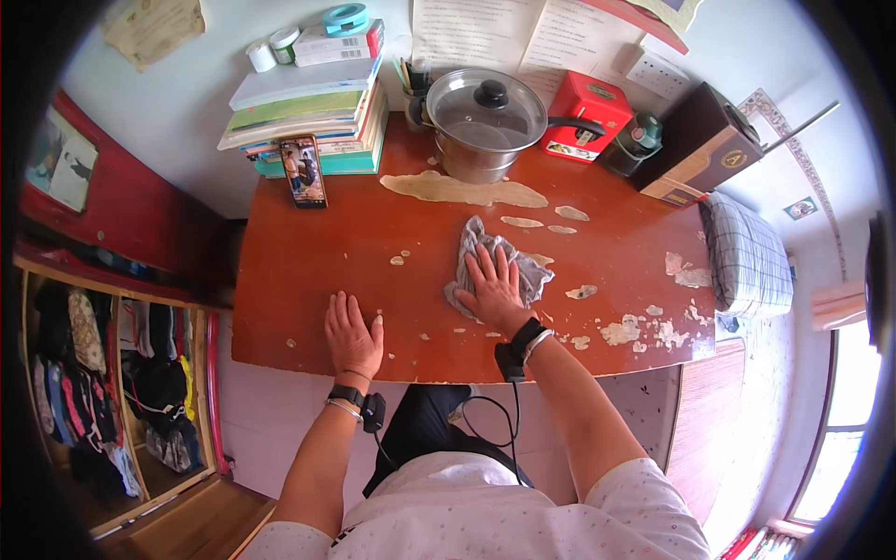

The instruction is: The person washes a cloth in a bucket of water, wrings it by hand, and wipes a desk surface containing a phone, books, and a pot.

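A crumpled grey cloth (467,241) lies on the reddish-brown table (308,252), right of its middle. My right hand (495,287) presses down on the cloth with its fingers spread; part of the cloth is hidden under the palm. To the left, near the table's front edge, my left hand (354,338) rests flat on the wood, fingers stretched out and holding nothing. Each wrist wears a dark band with a small black box and a cable.
Along the back stand a lidded steel pot (476,154), a red box (588,114), a dark lantern-like object (635,142) and a tall brown box (695,149). A phone (303,173) leans on stacked books (359,140). A checked cushion (747,254) sits at the right edge.
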A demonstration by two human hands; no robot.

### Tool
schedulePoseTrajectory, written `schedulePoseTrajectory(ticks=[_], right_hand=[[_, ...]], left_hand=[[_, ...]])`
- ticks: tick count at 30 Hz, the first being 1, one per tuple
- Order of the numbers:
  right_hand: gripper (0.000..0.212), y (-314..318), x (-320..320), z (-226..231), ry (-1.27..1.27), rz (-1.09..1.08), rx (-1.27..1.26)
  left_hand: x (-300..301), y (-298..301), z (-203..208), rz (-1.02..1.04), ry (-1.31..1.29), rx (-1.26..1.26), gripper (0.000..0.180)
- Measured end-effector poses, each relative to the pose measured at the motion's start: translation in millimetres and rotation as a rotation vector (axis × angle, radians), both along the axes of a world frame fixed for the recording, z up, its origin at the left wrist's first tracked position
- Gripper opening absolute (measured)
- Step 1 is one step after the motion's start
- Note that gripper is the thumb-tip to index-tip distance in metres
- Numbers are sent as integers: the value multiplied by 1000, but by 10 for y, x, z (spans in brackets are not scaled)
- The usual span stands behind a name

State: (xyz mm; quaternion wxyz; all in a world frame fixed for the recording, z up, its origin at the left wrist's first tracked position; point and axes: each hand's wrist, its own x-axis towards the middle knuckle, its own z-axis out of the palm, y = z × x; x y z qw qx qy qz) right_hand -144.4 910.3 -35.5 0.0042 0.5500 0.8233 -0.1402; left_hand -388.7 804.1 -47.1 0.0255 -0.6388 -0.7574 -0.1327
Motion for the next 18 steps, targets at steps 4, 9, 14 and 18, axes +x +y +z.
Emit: schedulePoseTrajectory(ticks=[4,9,14,18], right_hand=[[70,445,-237,-15,-17,0,0],[72,829,-403,-5,-44,20,51],[73,995,-415,-45,-27,34,58],[67,945,-254,-85,-24,0,116]], left_hand=[[-12,2,44,22,-42,-18,55],[-15,-5,57,19,-77,-28,57],[-11,-39,33,14,-97,-16,56],[69,55,21,-11,-159,2,54]])
